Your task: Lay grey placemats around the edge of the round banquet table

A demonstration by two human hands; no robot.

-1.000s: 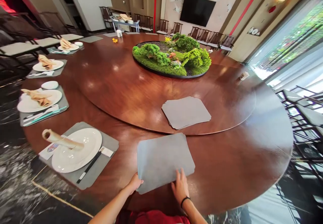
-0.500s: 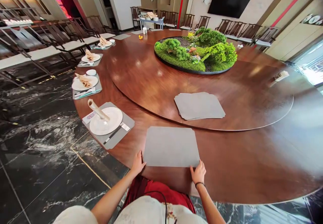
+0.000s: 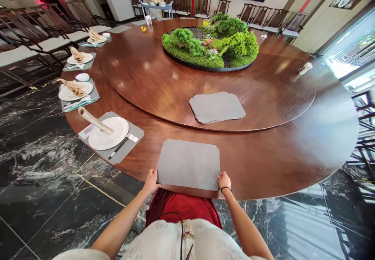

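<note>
A grey placemat [image 3: 189, 165] with cut corners lies at the table's near edge, in front of my body. My left hand [image 3: 151, 182] holds its near left corner, thumb along the border. At the near right corner, the curled fingers of my right hand [image 3: 224, 181] grip the side edge; a dark band circles that wrist. Beyond it, a stack of grey placemats [image 3: 217, 107] rests on the turntable [image 3: 164, 99]. To the left, a white plate [image 3: 120, 129] with a rolled napkin [image 3: 95, 120] sits on another mat, beside black chopsticks [image 3: 118, 147].
The large round wooden table [image 3: 249, 166] carries a miniature garden [image 3: 211, 43] at its centre. More place settings with folded napkins [image 3: 73, 87] follow the left rim. Chairs [image 3: 48, 43] stand at the left, and a trolley [image 3: 156, 6] is at the back.
The placemat now lies closer to the table's near edge, with both hands still at its near corners. My right fingers have curled in. The view has shifted to the right and downward.
</note>
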